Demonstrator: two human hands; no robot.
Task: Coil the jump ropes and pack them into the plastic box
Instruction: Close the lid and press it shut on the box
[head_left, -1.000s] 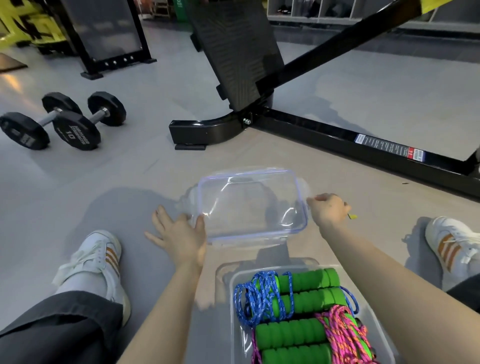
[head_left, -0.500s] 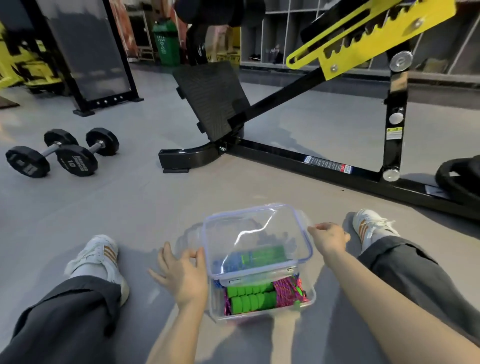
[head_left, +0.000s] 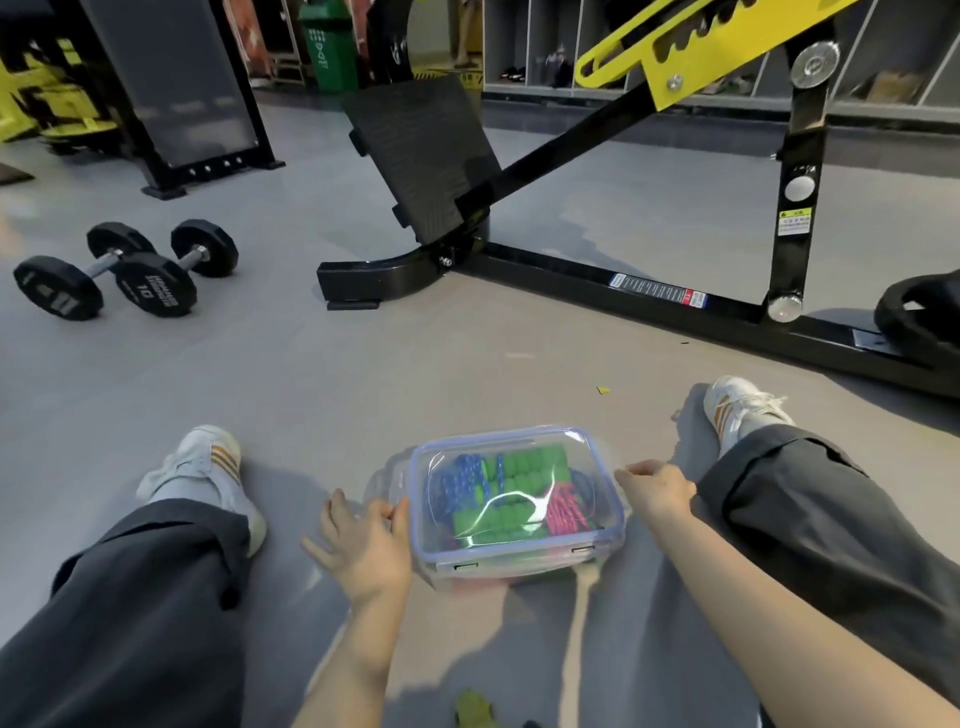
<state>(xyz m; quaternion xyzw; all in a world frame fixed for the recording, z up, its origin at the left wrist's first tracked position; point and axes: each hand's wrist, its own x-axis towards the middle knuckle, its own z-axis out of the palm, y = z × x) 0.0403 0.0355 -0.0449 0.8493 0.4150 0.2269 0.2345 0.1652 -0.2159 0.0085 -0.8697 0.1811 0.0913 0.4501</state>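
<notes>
Plastic box: clear, rectangular with rounded corners, on the smooth grey floor between the person's spread legs. The lid sits on top, transparent with a bluish seal rim and glare streaks across it.

Seen through the lid are jump ropes with ribbed green foam handles laid side by side, a braided blue cord coiled at left and a pink cord at right.

Left hand: thumb and fingers pinch the lid's left edge. Right hand: fingers curled round the lid's right edge.

Beyond lie two black hexagonal dumbbells with metal bars, and a glossy black steel machine frame.
</notes>
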